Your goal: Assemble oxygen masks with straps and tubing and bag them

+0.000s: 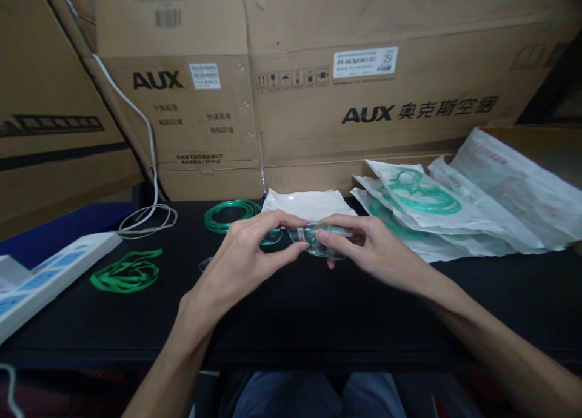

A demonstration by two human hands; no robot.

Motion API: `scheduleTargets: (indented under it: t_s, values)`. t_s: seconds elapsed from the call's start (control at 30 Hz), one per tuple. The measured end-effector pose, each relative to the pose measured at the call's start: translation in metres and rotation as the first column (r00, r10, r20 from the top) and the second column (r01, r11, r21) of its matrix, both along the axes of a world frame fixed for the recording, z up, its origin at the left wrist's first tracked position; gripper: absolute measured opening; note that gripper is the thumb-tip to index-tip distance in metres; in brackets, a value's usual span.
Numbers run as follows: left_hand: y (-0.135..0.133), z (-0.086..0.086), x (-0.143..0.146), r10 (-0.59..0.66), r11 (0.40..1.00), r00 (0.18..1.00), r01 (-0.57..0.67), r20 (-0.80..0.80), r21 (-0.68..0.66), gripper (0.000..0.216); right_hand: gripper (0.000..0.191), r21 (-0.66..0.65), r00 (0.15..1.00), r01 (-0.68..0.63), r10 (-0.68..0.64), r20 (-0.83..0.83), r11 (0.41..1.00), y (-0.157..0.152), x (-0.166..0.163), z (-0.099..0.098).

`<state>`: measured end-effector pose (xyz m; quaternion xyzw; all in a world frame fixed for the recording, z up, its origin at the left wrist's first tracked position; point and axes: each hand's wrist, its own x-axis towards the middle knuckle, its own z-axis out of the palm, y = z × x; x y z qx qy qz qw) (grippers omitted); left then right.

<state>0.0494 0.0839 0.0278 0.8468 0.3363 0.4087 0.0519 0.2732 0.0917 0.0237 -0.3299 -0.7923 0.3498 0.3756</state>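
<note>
Above the middle of the black table [291,321], both hands met around a small clear plastic mask [318,241]. The left hand [245,260] came from the near left, its thumb and fingers pinched on the left edge of the mask. The right hand [368,248] came from the near right, its fingers closed over the top and right side of the same piece, so that much of the mask was hidden. I could not tell if the mask touched the table or was lifted a little above it.

Just behind the hands lay a flat white pouch [309,203], and to its left a coil of green tubing [230,215] rested on the table. Further left and nearer, a bundle of green elastic straps [126,274] lay alone. At the far right, a pile of sealed packages [454,206] held more green tubing inside. A white power strip [45,278] lay at the left edge, with a white cable [148,215] looped beside it. Large cardboard boxes [318,103] printed with "AUX" stood along the far side.
</note>
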Motion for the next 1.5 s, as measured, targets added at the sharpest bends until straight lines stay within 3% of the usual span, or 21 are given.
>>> scheduleTargets:
  t_s: [0.43, 0.67, 0.77, 0.87, 0.97, 1.17, 1.33, 1.5]
  values:
    - [0.002, -0.004, -0.003, 0.021, 0.990, 0.979, 0.008, -0.203, 0.141, 0.022, 0.034, -0.078, 0.999, -0.013, 0.015, 0.033, 0.997, 0.001, 0.002, 0.000]
    - [-0.002, -0.004, 0.001, 0.014, 0.968, 0.990, 0.022, -0.143, 0.249, 0.022, 0.032, -0.119, 0.998, -0.006, 0.014, 0.063, 0.993, 0.001, 0.001, 0.001]
    - [-0.004, 0.002, -0.004, -0.009, 0.982, 0.999, 0.016, -0.039, 0.187, 0.023, 0.034, -0.138, 0.996, 0.001, 0.012, 0.093, 0.990, 0.001, -0.002, 0.000]
    - [-0.006, 0.011, -0.024, 0.066, 0.995, 0.997, -0.070, 0.045, 0.075, 0.021, 0.033, -0.163, 0.995, 0.015, 0.002, 0.100, 0.987, 0.002, -0.004, -0.001]
    - [-0.005, 0.014, -0.055, 0.186, 0.983, 0.982, -0.186, -0.030, -0.010, 0.020, 0.032, -0.170, 0.995, 0.004, 0.012, 0.095, 0.985, 0.002, -0.004, -0.003]
    - [-0.002, -0.010, -0.105, 0.283, 0.942, 0.892, -0.327, -0.352, -0.070, 0.033, 0.034, -0.180, 0.994, -0.017, 0.037, 0.104, 0.983, 0.001, -0.005, -0.004]
    - [-0.002, -0.035, -0.129, 0.342, 0.900, 0.846, -0.420, -0.409, -0.115, 0.047, 0.033, -0.190, 0.992, -0.037, 0.059, 0.114, 0.981, 0.001, -0.005, -0.006]
    - [-0.004, -0.043, -0.142, 0.370, 0.869, 0.822, -0.471, -0.434, -0.151, 0.051, 0.035, -0.156, 0.988, -0.052, 0.073, 0.133, 0.986, 0.001, -0.005, -0.006]
